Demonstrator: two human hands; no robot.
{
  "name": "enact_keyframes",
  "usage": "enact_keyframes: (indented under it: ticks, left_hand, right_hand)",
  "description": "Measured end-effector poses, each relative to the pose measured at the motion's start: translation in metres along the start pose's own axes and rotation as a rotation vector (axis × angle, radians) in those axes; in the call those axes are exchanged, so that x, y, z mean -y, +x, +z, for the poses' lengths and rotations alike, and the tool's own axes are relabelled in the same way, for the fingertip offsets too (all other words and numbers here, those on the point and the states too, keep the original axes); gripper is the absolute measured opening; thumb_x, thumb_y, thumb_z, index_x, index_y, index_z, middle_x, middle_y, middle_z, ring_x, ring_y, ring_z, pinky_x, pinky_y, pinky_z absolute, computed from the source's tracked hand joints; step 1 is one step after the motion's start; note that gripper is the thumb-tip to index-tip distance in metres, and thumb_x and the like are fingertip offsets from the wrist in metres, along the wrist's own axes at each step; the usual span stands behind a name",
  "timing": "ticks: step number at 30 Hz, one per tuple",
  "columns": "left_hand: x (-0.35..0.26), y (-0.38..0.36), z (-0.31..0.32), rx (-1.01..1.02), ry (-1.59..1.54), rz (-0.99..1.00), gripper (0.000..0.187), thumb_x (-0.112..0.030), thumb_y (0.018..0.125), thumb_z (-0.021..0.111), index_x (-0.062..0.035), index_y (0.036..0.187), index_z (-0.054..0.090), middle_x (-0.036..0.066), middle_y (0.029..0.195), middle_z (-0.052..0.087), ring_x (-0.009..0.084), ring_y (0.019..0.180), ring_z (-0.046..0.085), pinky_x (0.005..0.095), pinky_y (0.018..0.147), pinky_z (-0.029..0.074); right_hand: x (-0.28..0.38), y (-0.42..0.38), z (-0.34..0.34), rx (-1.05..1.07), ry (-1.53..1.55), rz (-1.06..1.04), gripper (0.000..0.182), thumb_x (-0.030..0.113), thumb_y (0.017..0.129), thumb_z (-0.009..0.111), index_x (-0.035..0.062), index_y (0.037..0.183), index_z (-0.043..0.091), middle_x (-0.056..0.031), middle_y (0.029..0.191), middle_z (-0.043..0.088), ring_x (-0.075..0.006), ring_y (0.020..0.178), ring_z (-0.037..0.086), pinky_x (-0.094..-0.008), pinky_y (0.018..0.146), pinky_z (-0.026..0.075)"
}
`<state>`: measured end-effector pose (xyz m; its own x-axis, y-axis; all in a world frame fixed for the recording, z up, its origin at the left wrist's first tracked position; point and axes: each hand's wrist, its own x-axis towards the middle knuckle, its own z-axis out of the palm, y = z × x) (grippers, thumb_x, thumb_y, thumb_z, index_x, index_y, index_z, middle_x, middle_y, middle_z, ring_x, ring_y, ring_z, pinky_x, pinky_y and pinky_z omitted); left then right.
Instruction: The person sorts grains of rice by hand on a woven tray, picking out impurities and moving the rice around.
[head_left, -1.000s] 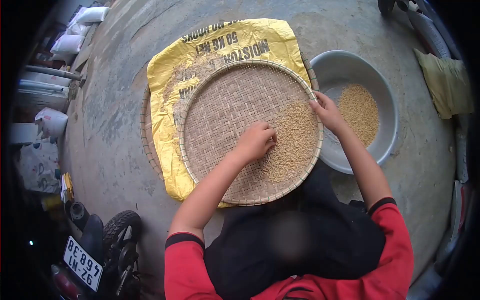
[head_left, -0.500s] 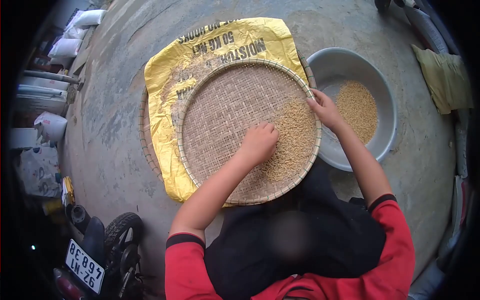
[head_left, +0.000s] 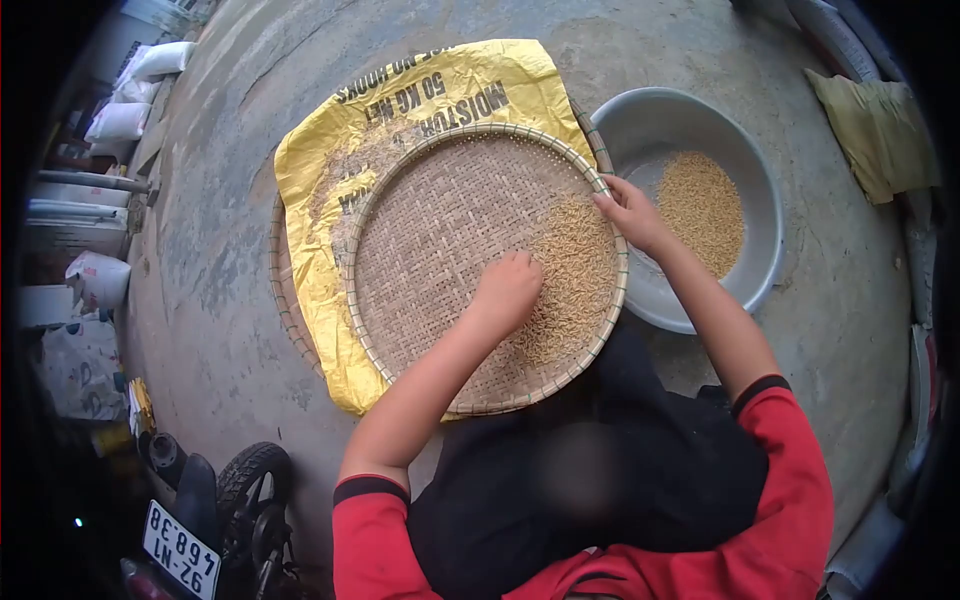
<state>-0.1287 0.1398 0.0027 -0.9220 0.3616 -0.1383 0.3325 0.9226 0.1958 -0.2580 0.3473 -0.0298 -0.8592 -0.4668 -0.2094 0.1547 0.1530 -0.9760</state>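
Standing at the left near edge, a motorbike (head_left: 200,515) is parked well apart from the work, with white sacks (head_left: 118,122) heaped beyond it along the far left. Moving right, the rim of a lower tray (head_left: 276,270) shows from under a yellow sack (head_left: 308,255), which is spread flat over it, probably as a liner; chaff-like bits lie on its left part. Over the sack's near right portion sits the round woven tray (head_left: 430,215), its near edge over the dark trousers (head_left: 660,465), a place that seems chosen for easy reach; whether it touches the legs is hidden.

Inside that tray, the left hand (head_left: 510,288) is curled, knuckles up, at the left border of the grain (head_left: 575,275). Its fingertips are out of sight, so I cannot tell whether it pinches anything. The grain is gathered toward the tray's right side, the side nearest the basin. The right hand (head_left: 630,216) grips the right far rim, thumb on top, apparently to steady the tray. Just beside it on the right, a metal basin (head_left: 764,190) holds more grain, its deep wall suited to containing loose kernels.
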Motion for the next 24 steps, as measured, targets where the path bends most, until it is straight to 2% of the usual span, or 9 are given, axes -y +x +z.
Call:
enact_keyframes:
  ticks: [5, 7, 13, 15, 17, 19, 20, 23, 24]
  left_hand:
    - [0.007, 0.002, -0.001, 0.04, -0.092, -0.056, 0.013, -0.012, 0.078, 0.053, -0.0007, 0.083, 0.057, 0.014, 0.087, 0.056, 0.0309, 0.086, 0.056, 0.0414, 0.075, 0.047]
    - [0.008, 0.004, -0.003, 0.085, -0.146, -0.097, 0.013, -0.013, 0.079, 0.053, -0.0012, 0.083, 0.058, 0.014, 0.087, 0.056, 0.0312, 0.087, 0.056, 0.0419, 0.076, 0.047]
    - [0.006, 0.011, -0.022, 0.057, -0.291, -0.081, 0.012, -0.011, 0.083, 0.05, 0.0002, 0.084, 0.056, 0.018, 0.091, 0.057, 0.0333, 0.086, 0.057, 0.0424, 0.075, 0.048]
    - [-0.001, 0.03, -0.06, 0.212, -0.687, -0.252, 0.015, -0.011, 0.088, 0.048, -0.0003, 0.095, 0.055, 0.016, 0.101, 0.06, 0.0276, 0.091, 0.059, 0.0382, 0.074, 0.048]
    - [-0.012, 0.049, -0.094, 0.387, -1.428, -0.174, 0.028, -0.014, 0.092, 0.048, -0.0046, 0.118, 0.052, 0.006, 0.106, 0.06, 0.0147, 0.091, 0.058, 0.0305, 0.074, 0.047]
    - [-0.04, 0.057, -0.128, 0.205, -1.494, 0.122, 0.041, -0.014, 0.093, 0.047, -0.0069, 0.133, 0.042, 0.007, 0.117, 0.058, 0.0149, 0.1, 0.057, 0.0289, 0.078, 0.047]
    - [-0.043, 0.06, -0.129, 0.197, -1.498, 0.121, 0.041, -0.014, 0.093, 0.047, -0.0069, 0.133, 0.042, 0.007, 0.117, 0.058, 0.0149, 0.1, 0.057, 0.0289, 0.078, 0.047]
    - [-0.039, 0.06, -0.122, 0.052, -1.584, 0.19, 0.044, -0.014, 0.093, 0.047, -0.0072, 0.135, 0.04, 0.009, 0.12, 0.057, 0.0154, 0.104, 0.057, 0.0286, 0.082, 0.047]
    - [-0.024, 0.056, -0.105, 0.031, -1.434, 0.02, 0.042, -0.014, 0.092, 0.049, -0.0074, 0.133, 0.043, 0.009, 0.12, 0.057, 0.0159, 0.105, 0.056, 0.0302, 0.083, 0.047]
  right_hand:
    - [-0.006, 0.002, -0.001, 0.019, 0.01, 0.034, 0.05, 0.022, 0.089, 0.058, -0.0051, 0.129, 0.041, -0.0104, 0.108, 0.059, -0.0131, 0.095, 0.056, -0.0267, 0.083, 0.044]
    - [-0.009, 0.003, 0.002, -0.015, 0.039, -0.042, 0.049, 0.021, 0.09, 0.056, -0.0038, 0.13, 0.04, -0.0041, 0.101, 0.058, -0.009, 0.088, 0.053, -0.0246, 0.079, 0.043]
    - [-0.002, 0.0, 0.0, 0.006, 0.017, 0.015, 0.049, 0.021, 0.09, 0.057, -0.0047, 0.129, 0.04, -0.005, 0.103, 0.058, -0.0098, 0.092, 0.054, -0.0244, 0.081, 0.043]
    - [-0.01, 0.005, 0.0, -0.004, 0.031, -0.01, 0.049, 0.022, 0.089, 0.058, -0.0041, 0.128, 0.042, -0.0089, 0.108, 0.058, -0.0136, 0.096, 0.055, -0.0269, 0.084, 0.044]
    - [-0.008, 0.0, -0.002, -0.008, 0.04, -0.035, 0.049, 0.023, 0.088, 0.059, -0.0035, 0.126, 0.043, -0.0129, 0.113, 0.058, -0.0175, 0.101, 0.057, -0.0294, 0.087, 0.045]
    - [0.011, -0.011, -0.005, 0.099, -0.124, -0.114, 0.049, 0.024, 0.086, 0.061, -0.0012, 0.125, 0.045, -0.0131, 0.113, 0.058, -0.0189, 0.104, 0.056, -0.0301, 0.088, 0.045]
    - [0.001, -0.005, 0.002, 0.024, -0.083, 0.092, 0.05, 0.025, 0.084, 0.062, 0.0006, 0.124, 0.046, -0.0137, 0.113, 0.058, -0.0191, 0.106, 0.055, -0.0304, 0.088, 0.045]
    - [-0.016, 0.006, -0.008, 0.043, -0.05, -0.027, 0.047, 0.024, 0.086, 0.059, 0.0004, 0.125, 0.045, -0.0131, 0.112, 0.058, -0.0182, 0.104, 0.056, -0.0304, 0.086, 0.045]
    - [-0.024, 0.009, -0.005, 0.017, 0.034, -0.08, 0.046, 0.022, 0.088, 0.057, -0.0014, 0.126, 0.044, -0.0114, 0.111, 0.058, -0.016, 0.1, 0.056, -0.0294, 0.085, 0.045]
